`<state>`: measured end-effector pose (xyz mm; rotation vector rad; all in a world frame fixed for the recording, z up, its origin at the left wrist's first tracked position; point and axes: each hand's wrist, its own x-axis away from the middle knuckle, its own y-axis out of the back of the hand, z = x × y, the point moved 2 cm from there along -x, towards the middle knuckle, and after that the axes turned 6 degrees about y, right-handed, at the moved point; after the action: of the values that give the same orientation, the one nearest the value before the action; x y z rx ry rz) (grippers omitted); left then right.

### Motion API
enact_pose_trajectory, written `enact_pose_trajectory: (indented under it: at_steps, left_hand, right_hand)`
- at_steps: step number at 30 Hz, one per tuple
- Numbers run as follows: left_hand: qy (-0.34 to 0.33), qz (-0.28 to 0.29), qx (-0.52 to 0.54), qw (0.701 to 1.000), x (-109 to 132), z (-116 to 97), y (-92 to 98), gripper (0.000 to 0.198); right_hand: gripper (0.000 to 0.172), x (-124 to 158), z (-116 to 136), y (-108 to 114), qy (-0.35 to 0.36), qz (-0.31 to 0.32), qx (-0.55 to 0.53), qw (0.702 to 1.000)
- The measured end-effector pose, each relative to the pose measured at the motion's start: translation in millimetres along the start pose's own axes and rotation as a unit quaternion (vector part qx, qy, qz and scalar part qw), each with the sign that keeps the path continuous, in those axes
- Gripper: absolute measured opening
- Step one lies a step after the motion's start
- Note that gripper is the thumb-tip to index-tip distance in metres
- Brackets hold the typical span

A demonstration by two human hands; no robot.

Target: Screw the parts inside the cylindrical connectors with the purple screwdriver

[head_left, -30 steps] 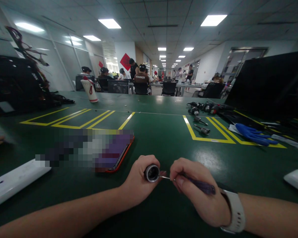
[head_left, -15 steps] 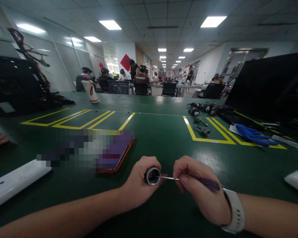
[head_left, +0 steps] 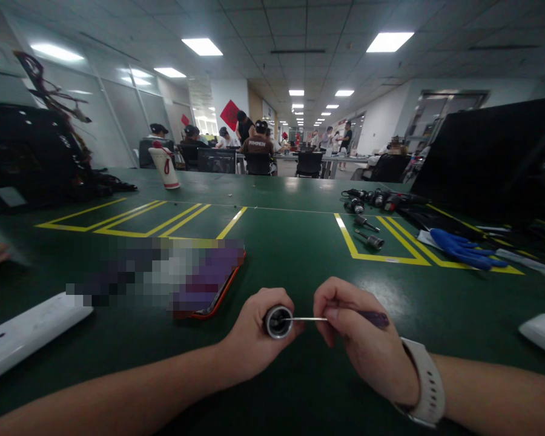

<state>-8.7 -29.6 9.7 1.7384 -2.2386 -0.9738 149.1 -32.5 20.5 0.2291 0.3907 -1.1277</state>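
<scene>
Legible: "PUMPKIN" on brown shirt, upper centre. Lower centre: left hand grips metal cylinder; right hand grasps thin-shafted tool, tip at cylinder's mouth.

A blue glove lies on the green desk, and a white cup stands near the back.

The watch strap is pale, with holes; forearms bare.
</scene>
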Motion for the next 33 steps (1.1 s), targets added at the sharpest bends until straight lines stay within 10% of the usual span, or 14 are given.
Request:
enact_pose_trajectory:
  at_steps: [15, 33]
  left_hand:
    - [0.013, 0.003, -0.057, 0.998, 0.5, 0.3, -1.2, 0.015]
    - [-0.005, 0.009, -0.008, 1.0, 0.1, 1.0, -1.7, 0.017]
  right_hand:
    - [0.015, 4.1, 19.0, -3.2, 0.084, 0.047, 0.168, 0.981]
    - [0.012, -0.9, 3.0, -0.5, -0.012, -0.011, -0.008, 1.0]
